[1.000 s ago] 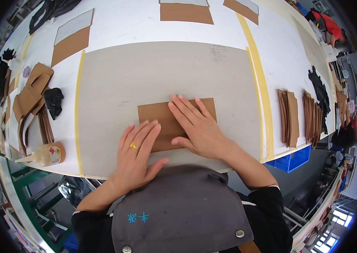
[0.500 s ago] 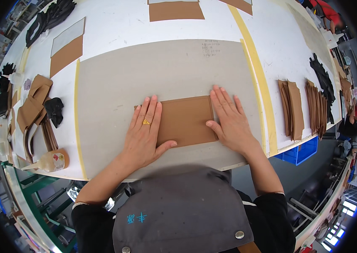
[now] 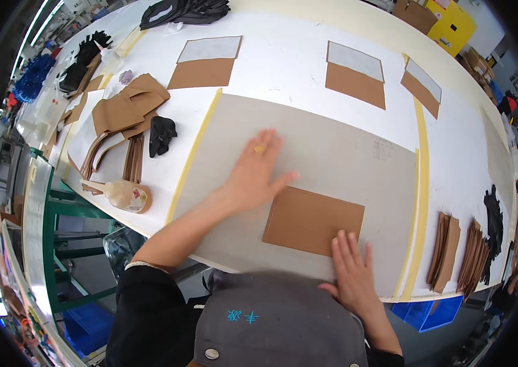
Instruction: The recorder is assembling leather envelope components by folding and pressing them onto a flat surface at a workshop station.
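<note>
A brown rectangular panel (image 3: 315,220) lies flat on the grey work mat (image 3: 320,137) in front of me. My right hand (image 3: 354,269) rests with its fingers outstretched at the panel's near right corner, the fingertips touching it. Up and left of the panel, my left hand (image 3: 257,165) is over the mat, slightly blurred, fingers stretched and the thumb apart. It holds nothing; the thumb tip is close to the panel's upper left corner. A yellow ring sits on one of its fingers.
On the left stand a glue bottle (image 3: 125,196) with a long nozzle, a black crumpled piece (image 3: 162,136) and brown pieces (image 3: 125,110). Brown-and-white panels (image 3: 204,63) lie along the back. Brown stacks (image 3: 473,257) and black strips (image 3: 492,232) are right, above a blue bin (image 3: 428,313).
My left hand has come off the panel's left edge and moved forward over the mat. My right hand has slid to the near right corner. The view has swung left.
</note>
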The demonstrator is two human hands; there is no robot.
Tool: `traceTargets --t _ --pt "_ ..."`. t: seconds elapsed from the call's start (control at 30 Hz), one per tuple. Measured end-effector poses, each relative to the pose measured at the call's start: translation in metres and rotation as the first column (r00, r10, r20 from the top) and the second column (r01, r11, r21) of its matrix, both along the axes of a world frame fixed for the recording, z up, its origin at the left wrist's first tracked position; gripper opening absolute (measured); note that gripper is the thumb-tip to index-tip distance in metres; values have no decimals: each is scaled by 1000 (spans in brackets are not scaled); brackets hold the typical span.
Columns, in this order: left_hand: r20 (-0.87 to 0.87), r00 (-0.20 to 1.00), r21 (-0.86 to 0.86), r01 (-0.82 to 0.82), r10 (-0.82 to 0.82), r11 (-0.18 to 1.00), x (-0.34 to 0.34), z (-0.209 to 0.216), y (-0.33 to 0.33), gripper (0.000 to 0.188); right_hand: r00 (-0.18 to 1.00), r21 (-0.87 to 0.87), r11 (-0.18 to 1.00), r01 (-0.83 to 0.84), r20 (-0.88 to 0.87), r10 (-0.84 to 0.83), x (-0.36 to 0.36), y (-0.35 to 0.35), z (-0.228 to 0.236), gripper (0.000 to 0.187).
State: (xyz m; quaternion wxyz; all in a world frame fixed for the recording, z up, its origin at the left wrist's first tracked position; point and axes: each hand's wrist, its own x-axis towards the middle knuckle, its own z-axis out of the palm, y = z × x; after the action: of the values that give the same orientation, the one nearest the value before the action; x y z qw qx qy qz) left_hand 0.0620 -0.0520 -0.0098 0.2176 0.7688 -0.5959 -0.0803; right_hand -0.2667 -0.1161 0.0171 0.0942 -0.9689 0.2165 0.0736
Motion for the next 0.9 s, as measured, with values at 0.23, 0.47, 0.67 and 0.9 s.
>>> traceTargets --t 0.23,0.47,0.67,0.9 --pt "264 788 -254 -500 556 828 161 -64 -50 62 1000 116 993 -14 24 12 -10 4 -7 114" --pt "300 718 -343 -534 629 773 180 -55 -58 20 985 86 986 141 89 -149 -35 15 -13 112" --pt "335 761 -442 -394 556 806 212 -57 -60 22 987 25 992 127 98 -129 -38 9 0 99" --pt "308 764 -353 -461 567 814 207 -54 -65 17 664 515 827 224 541 -517 -42 -9 -3 83"
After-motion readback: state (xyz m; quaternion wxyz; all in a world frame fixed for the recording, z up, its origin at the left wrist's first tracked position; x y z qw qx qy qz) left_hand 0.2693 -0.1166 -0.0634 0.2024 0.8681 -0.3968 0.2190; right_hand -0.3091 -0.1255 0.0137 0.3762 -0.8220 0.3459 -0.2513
